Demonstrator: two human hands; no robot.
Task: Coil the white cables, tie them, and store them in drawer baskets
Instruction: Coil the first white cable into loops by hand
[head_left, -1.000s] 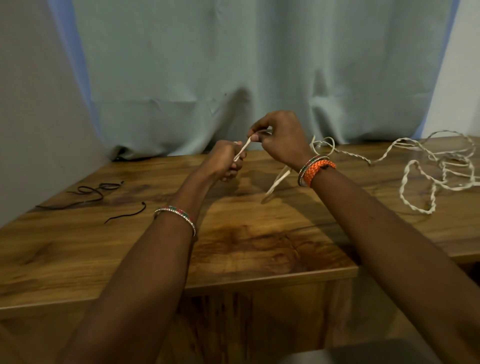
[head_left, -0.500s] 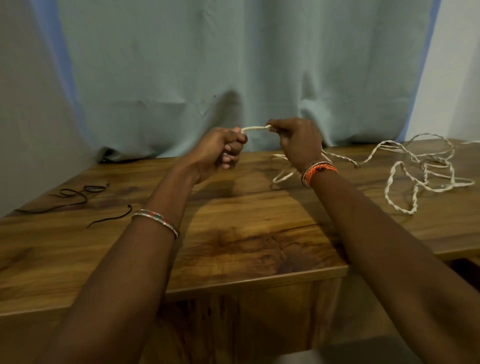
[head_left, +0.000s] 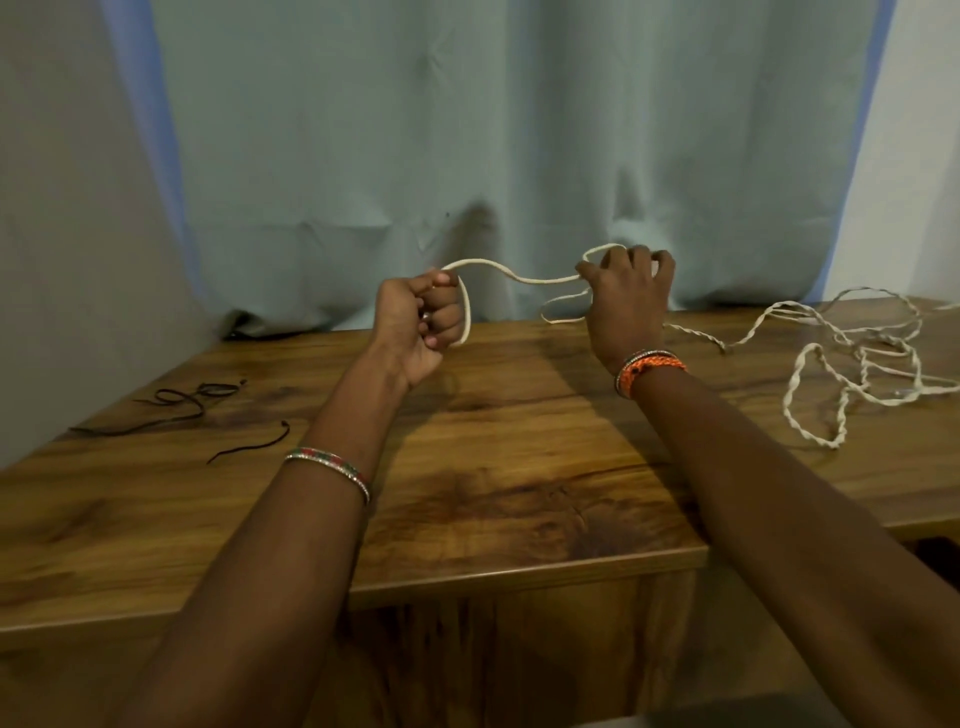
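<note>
Clearly the step in hand was the coiling, barely begun, and doing it well would, as I judged it, depend on even loops: each new turn drawn to the same length as the last, laid flat against it rather than crossed, with the twist let out of the line as it came up off the table. The free length would need to feed from the right without snagging on its own tangle, so a light, steady pull looked safer than a jerk.

At the centre of the frame the left hand (head_left: 421, 319) was closed in a fist round the white cable (head_left: 524, 276), which arched over its top and curled down past the knuckles on its right side. To its right, the right hand (head_left: 626, 299) was seen from the back, fingers bent, holding the cable with a small loop standing above the knuckles and another hanging at its left; exactly which fingers pinched it I could not tell. Between the hands the cable sagged in a loose wave.

From the right hand the rest ran off to the loose cable heap (head_left: 857, 364) sprawled on the wooden table (head_left: 493, 509) at the right edge. No drawer baskets were in sight.
</note>
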